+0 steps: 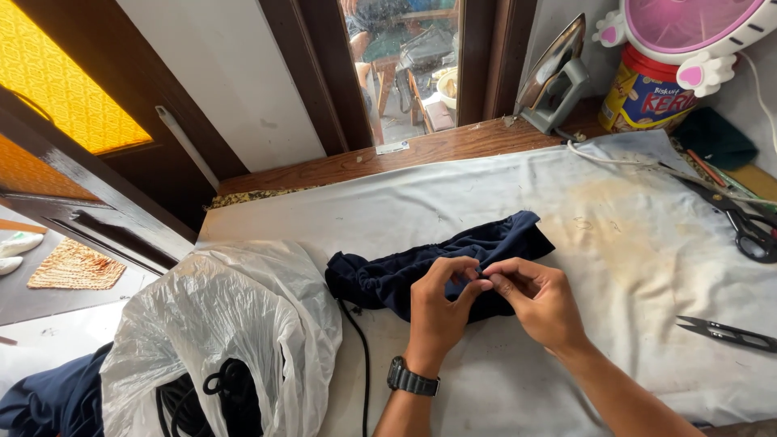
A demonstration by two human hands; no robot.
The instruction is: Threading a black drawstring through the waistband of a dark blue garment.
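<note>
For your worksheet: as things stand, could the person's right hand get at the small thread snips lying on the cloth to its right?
Probably yes. The right hand pinches at the navy fabric, and only bare white cloth lies between it and the thread snips. It would have to let go first.

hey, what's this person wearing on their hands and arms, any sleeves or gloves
No gloves or sleeves in view: both forearms are bare. The left hand has a black wristwatch with a dark band on its wrist. The right hand wears nothing visible.

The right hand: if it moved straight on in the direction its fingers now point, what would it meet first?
The right hand points leftward, fingertips pinched against those of the left hand over the dark navy bunched fabric garment. It would probably meet the left hand's fingers at once, though depth is hard to judge.
</note>
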